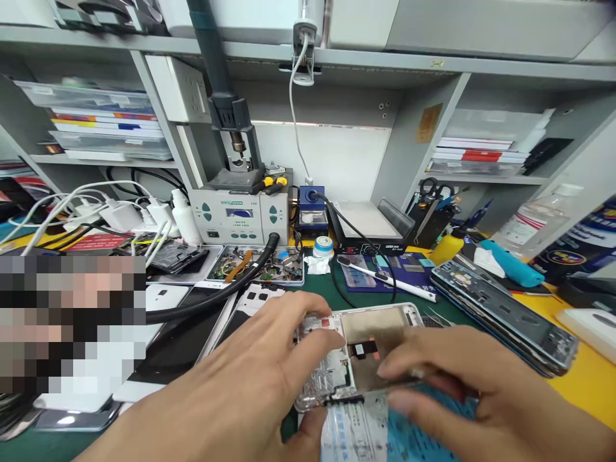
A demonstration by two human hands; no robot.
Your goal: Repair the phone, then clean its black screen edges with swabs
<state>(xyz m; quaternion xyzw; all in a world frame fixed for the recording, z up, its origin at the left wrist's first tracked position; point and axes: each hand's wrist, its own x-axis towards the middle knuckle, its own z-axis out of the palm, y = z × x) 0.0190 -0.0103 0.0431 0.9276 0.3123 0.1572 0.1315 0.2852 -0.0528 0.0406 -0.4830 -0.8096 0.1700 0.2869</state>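
Observation:
An opened phone frame (380, 327) lies level under my hands, its bare metal inside facing up, with a small black flex cable (364, 349) across the middle. My left hand (260, 366) grips its left end, fingers over the far edge and thumb along the near side. At the right end, my right hand (457, 378) curls round the near corner, index finger over the inside and thumb below the edge; part of this grip is hidden. A blue and white printed plastic sheet (356, 430) shows beneath the frame, in front of my hands.
A hot-air station (240, 215) stands at the back, its black hose (216, 301) crossing the left side. A tray of phone parts (293, 266), a white pen-like tool (385, 279) and another opened phone (505, 314) surround the work spot. Several phones lie left, partly pixelated.

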